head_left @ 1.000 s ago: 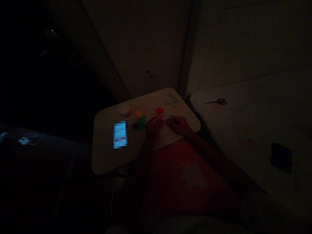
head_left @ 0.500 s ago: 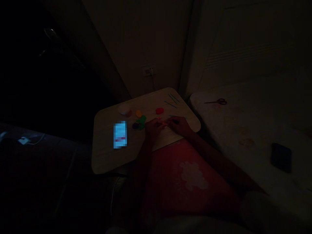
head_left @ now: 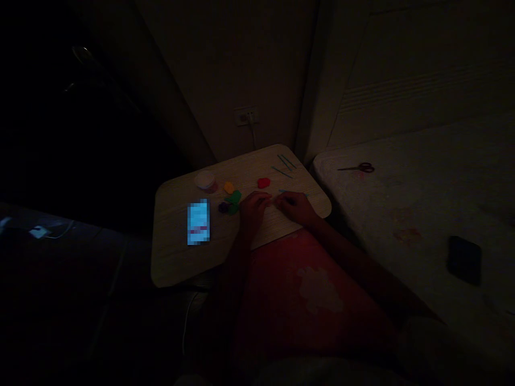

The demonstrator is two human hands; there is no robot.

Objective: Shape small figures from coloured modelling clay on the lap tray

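Both hands are close together over the near right part of the small table point(head_left: 173, 268). My left hand point(head_left: 254, 208) has its fingers drawn together, with a small reddish bit at the tips too dim to name. My right hand point(head_left: 295, 207) is pinched, facing the left across a narrow gap; what it holds is hidden. Just beyond them sits a lump of red modelling clay point(head_left: 263, 183). Left of my left hand lie green clay point(head_left: 233, 200), dark purple clay point(head_left: 223, 207) and orange clay point(head_left: 229, 187). A thin bluish stick point(head_left: 282, 191) lies behind my right hand.
A lit phone point(head_left: 198, 222) and a pale tub point(head_left: 205, 180) occupy the table's left half. Several thin sticks point(head_left: 282, 172) are at its far right corner. Scissors point(head_left: 366, 167) and a dark flat object point(head_left: 464, 260) rest on the pale surface to the right. The room is very dark.
My left hand's fingers have closed up from a more spread pose. The fingertips met around a pinkish bit half a second ago and now stand slightly apart. The table items are unmoved.
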